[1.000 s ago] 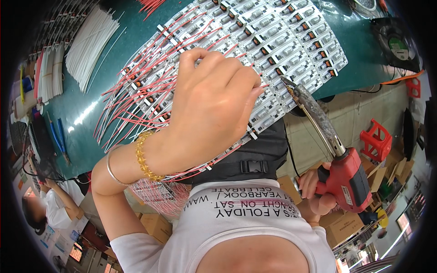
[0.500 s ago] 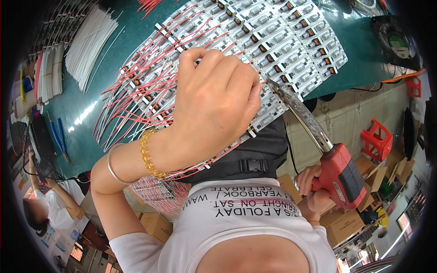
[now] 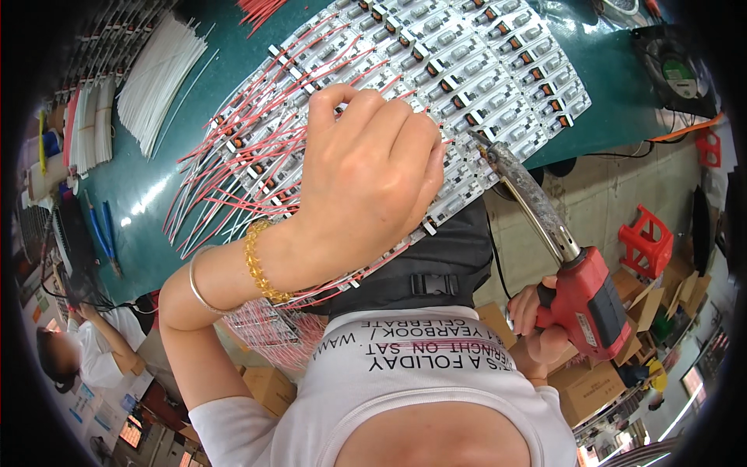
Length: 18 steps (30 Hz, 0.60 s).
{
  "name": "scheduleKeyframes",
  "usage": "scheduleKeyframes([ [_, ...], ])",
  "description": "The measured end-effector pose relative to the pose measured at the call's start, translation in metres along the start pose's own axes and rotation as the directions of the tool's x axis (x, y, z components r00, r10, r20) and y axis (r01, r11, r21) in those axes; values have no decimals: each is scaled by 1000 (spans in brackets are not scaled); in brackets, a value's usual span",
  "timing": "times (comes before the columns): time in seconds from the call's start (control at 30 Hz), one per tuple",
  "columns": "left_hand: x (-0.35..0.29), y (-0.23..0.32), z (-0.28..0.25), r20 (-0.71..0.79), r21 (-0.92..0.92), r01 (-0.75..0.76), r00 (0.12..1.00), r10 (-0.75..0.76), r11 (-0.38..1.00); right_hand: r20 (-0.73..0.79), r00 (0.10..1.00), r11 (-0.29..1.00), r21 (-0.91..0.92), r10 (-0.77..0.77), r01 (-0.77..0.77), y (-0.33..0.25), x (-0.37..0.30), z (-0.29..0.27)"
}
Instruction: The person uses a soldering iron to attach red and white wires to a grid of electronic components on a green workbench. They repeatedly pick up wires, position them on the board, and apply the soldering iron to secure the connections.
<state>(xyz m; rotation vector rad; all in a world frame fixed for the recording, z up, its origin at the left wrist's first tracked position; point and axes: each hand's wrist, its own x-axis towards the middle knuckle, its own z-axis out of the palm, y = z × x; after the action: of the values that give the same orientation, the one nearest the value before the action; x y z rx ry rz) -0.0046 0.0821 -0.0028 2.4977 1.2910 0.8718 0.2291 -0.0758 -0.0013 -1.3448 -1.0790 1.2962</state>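
My left hand is closed over a large sheet of small white circuit boards, its fingers curled and its fingertips mostly hidden. A short bit of red wire shows at its thumb side, seemingly pinched there. Many red and white wires fan out leftward from the boards. My right hand is wrapped round the grip of a red and black soldering gun. Its metal barrel slants up and left, and the thin tip lies over the boards, a little right of my left fingers.
On the green table are bundles of white wires, red wires and blue-handled tweezers or pliers. A black fan stands far right. A red stool and cardboard boxes are on the floor. Another person works at left.
The soldering gun has shifted slightly right, its tip moving away from my left fingers. My left hand stays closed in nearly the same place. The board sheet has barely moved.
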Motion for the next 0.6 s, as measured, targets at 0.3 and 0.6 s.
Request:
scheduleKeyframes([
  [0.3, 25, -14, -34, -94, 243, -49, 993, 74, 969, -88, 989, 978, 161, -121, 134, 7, 12, -1],
  [0.6, 112, -121, -10, 94, 625, -105, 994, 59, 774, -60, 978, 961, 183, -197, 205, 5, 25, -4],
])
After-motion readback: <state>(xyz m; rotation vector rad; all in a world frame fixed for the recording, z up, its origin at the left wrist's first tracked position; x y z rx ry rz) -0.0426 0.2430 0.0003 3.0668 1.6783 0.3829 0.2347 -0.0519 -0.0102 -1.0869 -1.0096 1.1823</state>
